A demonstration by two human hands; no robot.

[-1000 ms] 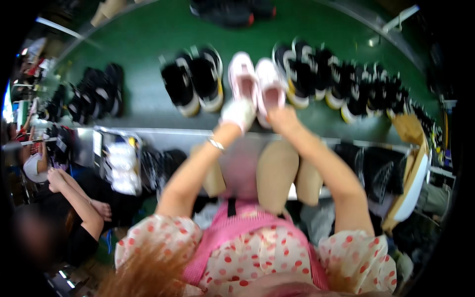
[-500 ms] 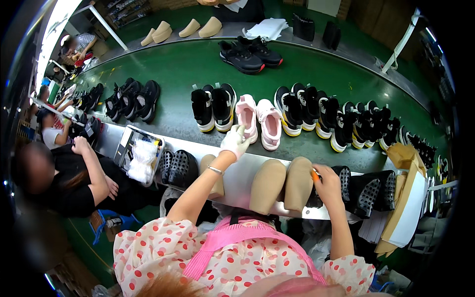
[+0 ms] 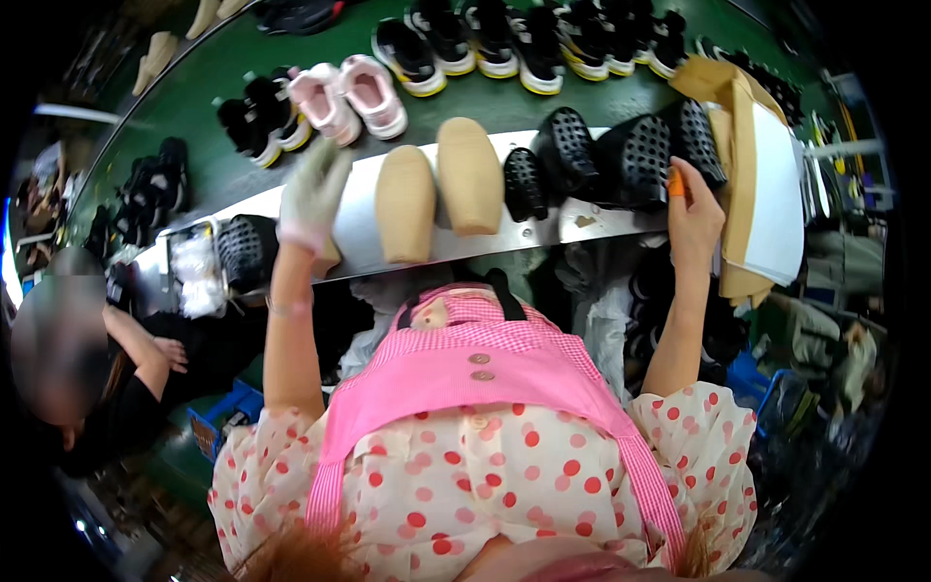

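My left hand (image 3: 315, 199), in a pale glove, hangs over the metal ledge with its fingers stretched out, blurred, and nothing visible in them. Just beyond its fingertips stands a pair of pale pink sneakers (image 3: 373, 97). Part of a beige form shows below the glove. Two beige foot-shaped forms (image 3: 404, 204) lie side by side on the ledge, right of that hand. My right hand (image 3: 696, 218), with an orange finger cover, closes on the near end of a black studded shoe form (image 3: 696, 141); some fingertips are hidden. Another black studded form (image 3: 635, 160) sits just left of it.
Black sneakers with white and yellow soles (image 3: 485, 39) line the green table (image 3: 208, 145). Brown cardboard and white sheets (image 3: 771, 184) stand at the right end of the ledge. A seated person in black (image 3: 145, 359) is at the left, near a tray of white bundles (image 3: 197, 272).
The view has swung to the right. My left hand has drawn back from the pink sneakers. My right hand has moved from the beige forms along to the black studded ones.
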